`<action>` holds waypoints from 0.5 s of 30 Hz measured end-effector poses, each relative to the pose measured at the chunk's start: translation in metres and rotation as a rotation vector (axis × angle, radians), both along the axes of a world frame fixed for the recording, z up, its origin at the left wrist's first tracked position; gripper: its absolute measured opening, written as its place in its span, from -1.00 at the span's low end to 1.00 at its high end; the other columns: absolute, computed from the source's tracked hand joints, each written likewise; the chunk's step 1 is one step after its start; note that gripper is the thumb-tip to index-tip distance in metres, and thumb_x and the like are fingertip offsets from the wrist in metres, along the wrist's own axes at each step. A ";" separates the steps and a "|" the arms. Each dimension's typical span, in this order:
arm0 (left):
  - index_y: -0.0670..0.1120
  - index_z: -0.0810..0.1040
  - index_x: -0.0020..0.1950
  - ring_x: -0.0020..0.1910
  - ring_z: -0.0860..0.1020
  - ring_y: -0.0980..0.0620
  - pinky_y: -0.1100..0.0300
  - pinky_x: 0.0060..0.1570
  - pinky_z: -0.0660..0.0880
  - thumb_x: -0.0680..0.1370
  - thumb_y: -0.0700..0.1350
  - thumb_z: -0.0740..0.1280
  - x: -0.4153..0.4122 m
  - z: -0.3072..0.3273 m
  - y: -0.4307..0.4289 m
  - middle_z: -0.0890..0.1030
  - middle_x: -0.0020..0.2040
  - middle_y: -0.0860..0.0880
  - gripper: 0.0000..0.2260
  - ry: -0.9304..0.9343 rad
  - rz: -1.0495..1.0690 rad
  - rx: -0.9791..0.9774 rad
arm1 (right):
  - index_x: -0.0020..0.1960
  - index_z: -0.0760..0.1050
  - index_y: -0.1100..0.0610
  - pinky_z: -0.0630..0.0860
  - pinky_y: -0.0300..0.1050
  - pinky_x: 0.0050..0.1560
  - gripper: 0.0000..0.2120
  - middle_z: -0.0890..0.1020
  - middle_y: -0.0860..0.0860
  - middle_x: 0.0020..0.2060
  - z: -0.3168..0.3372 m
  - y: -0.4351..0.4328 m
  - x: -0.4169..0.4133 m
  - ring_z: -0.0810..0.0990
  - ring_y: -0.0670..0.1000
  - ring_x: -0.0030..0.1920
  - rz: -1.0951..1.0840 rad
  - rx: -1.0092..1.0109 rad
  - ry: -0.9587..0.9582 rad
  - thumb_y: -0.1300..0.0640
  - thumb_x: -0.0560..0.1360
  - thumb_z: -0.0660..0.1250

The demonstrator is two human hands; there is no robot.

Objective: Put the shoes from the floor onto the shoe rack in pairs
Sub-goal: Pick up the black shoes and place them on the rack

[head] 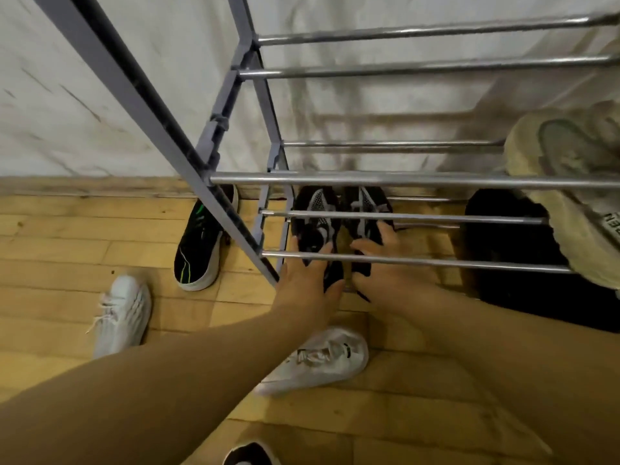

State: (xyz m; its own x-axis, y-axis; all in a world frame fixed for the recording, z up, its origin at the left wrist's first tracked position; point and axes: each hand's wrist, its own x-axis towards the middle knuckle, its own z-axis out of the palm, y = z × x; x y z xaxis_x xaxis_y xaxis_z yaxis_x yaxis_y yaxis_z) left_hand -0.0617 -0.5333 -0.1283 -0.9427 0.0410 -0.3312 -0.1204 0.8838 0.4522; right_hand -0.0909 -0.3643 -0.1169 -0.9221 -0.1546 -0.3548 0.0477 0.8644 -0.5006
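A pair of black shoes with grey and white panels lies side by side on the lowest tier of the metal shoe rack (412, 180). My left hand (307, 281) grips the heel of the left black shoe (317, 211). My right hand (385, 266) grips the heel of the right black shoe (364, 209). Both hands reach in under the rack's chrome bars. A black slip-on with green stripes (198, 250) lies on the floor left of the rack. Two white sneakers lie on the floor, one at the left (122, 315) and one under my arms (322, 359).
A beige sneaker (570, 182) sits on a higher tier at the right. Below it is a large dark shape (523, 260). Part of another black shoe (250, 454) shows at the bottom edge. A white wall stands behind the rack, on a wooden floor (67, 243).
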 end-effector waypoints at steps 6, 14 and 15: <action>0.07 0.02 0.68 0.59 0.15 -0.20 -0.04 0.55 0.26 0.61 0.03 0.38 -0.014 -0.005 -0.012 0.04 0.63 -0.16 -0.26 -0.106 -0.015 -0.025 | 0.62 0.14 -0.23 0.17 0.15 0.60 -0.30 -0.24 -0.02 0.66 -0.019 -0.003 -0.017 -0.03 0.18 0.65 0.063 -0.028 -0.140 -0.08 0.55 0.34; 0.19 -0.16 0.67 0.63 0.07 -0.23 -0.04 0.45 0.36 0.59 0.00 0.41 0.029 0.032 -0.046 -0.21 0.67 -0.04 -0.13 -0.229 -0.324 -0.082 | 0.41 0.40 -0.13 0.47 0.03 0.32 -0.51 0.42 0.01 0.38 -0.005 0.022 0.036 0.48 0.11 0.34 0.124 -0.027 0.158 -0.03 0.49 0.33; 0.21 -0.17 0.67 0.65 0.01 -0.18 -0.03 0.48 0.32 0.60 0.03 0.40 0.039 0.043 -0.056 -0.25 0.67 0.00 -0.13 -0.264 -0.363 -0.091 | 0.40 0.43 -0.08 0.44 0.03 0.30 -0.52 0.45 0.02 0.33 -0.001 0.020 0.053 0.47 0.11 0.30 0.120 0.014 0.227 -0.03 0.49 0.35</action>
